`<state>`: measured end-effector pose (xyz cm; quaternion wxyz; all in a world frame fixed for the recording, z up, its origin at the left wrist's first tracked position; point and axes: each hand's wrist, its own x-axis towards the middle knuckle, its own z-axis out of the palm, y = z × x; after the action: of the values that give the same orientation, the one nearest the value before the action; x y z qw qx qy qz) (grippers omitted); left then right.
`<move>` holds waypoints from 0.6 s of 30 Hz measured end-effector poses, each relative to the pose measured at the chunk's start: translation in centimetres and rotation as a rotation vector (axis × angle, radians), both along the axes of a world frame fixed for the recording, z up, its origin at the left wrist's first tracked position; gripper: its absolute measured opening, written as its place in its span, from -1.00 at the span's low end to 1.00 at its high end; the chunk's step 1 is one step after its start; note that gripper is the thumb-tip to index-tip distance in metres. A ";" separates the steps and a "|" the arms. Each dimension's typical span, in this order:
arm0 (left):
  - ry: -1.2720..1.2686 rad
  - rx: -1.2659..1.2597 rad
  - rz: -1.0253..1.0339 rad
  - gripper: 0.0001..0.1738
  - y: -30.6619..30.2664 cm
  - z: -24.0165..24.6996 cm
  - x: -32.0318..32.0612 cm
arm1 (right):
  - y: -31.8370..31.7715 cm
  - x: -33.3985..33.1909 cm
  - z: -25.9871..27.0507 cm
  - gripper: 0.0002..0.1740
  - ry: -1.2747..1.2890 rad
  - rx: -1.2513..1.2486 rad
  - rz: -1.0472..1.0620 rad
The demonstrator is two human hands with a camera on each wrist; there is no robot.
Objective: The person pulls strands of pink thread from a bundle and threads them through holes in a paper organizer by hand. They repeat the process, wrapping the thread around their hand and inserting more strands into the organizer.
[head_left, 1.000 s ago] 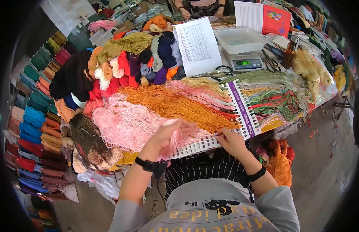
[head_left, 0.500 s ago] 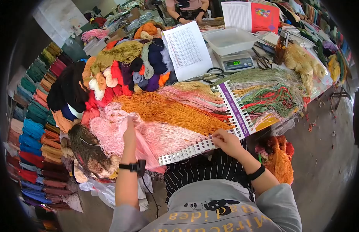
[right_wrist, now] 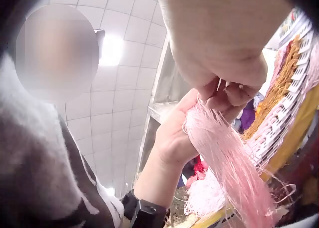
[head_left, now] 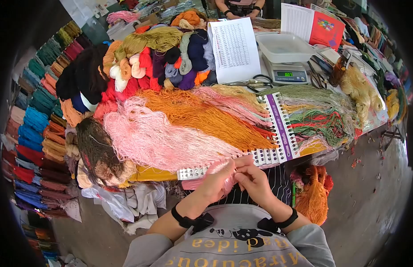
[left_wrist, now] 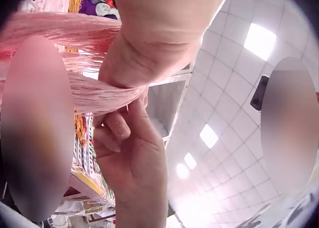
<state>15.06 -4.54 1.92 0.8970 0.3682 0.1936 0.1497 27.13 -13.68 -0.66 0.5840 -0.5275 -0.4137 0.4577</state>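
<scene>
The left hand grips a bundle of pale pink thread at the table's front edge, in front of the punched white strip. Against it, the right hand has its fingertips pinched at the gathered end of that bundle. In the right wrist view the pink bundle hangs down from the left hand. The left wrist view has the strands running to where both hands meet. Pink and orange threads lie fanned out behind the strip.
A purple-and-white punched card crosses the threads on the right. Behind stand a scale with a white tray, scissors and a printed sheet. Coloured skeins are heaped at the back left. Another person's hands show at the top.
The left hand has come back from the pink threads at the left to meet the right hand, holding a pink bundle. The right hand has moved off the strip, nearer the body.
</scene>
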 end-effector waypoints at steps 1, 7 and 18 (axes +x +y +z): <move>0.000 -0.001 -0.002 -0.41 0.2 0.1 0.0 | 0.0 0.1 -0.1 -0.93 0.079 0.005 -0.020; -0.036 -0.184 0.025 -0.36 1.1 0.4 -0.2 | -0.7 0.8 1.9 -0.87 0.259 -0.014 0.039; 0.110 0.004 0.112 -0.35 1.5 1.8 -1.2 | -1.4 1.4 1.1 -0.77 0.351 -0.128 0.032</move>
<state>13.84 -3.06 3.67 0.8744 0.3663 0.2626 0.1798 28.50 -15.07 0.41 0.6051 -0.4690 -0.2841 0.5772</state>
